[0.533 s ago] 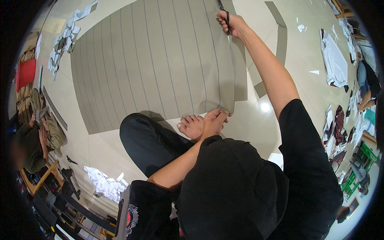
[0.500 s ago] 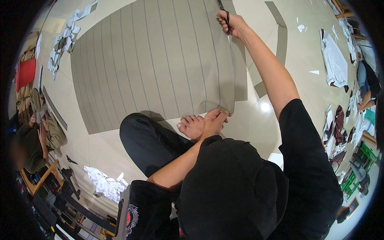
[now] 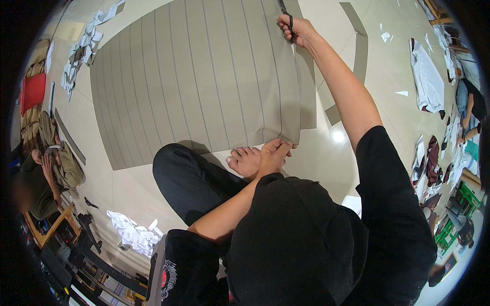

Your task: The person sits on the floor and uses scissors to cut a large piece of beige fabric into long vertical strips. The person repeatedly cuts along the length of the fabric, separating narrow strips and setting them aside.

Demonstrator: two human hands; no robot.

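A large grey-beige sheet (image 3: 168,81) with dark parallel lines, its exact material unclear, lies spread on the tiled floor before me. At its far right part, my right hand (image 3: 298,31) is closed around the dark handles of a pair of scissors (image 3: 284,7), whose blades point away from me along the sheet. A slit runs back from the scissors near the right edge. Beside my bare foot (image 3: 243,161), my left hand (image 3: 275,152) pinches the near right corner of the sheet, which puckers slightly there.
Narrow cut strips (image 3: 360,53) lie on the floor to the right. White folded cloth (image 3: 427,76) and scraps are farther right. Crumpled white material (image 3: 131,232) lies at the lower left. Another person (image 3: 48,171) sits at the left, and more people are at the right rim.
My hands, the scissors and the sheet stay almost where they were. At the left, the other person's hands have shifted slightly.
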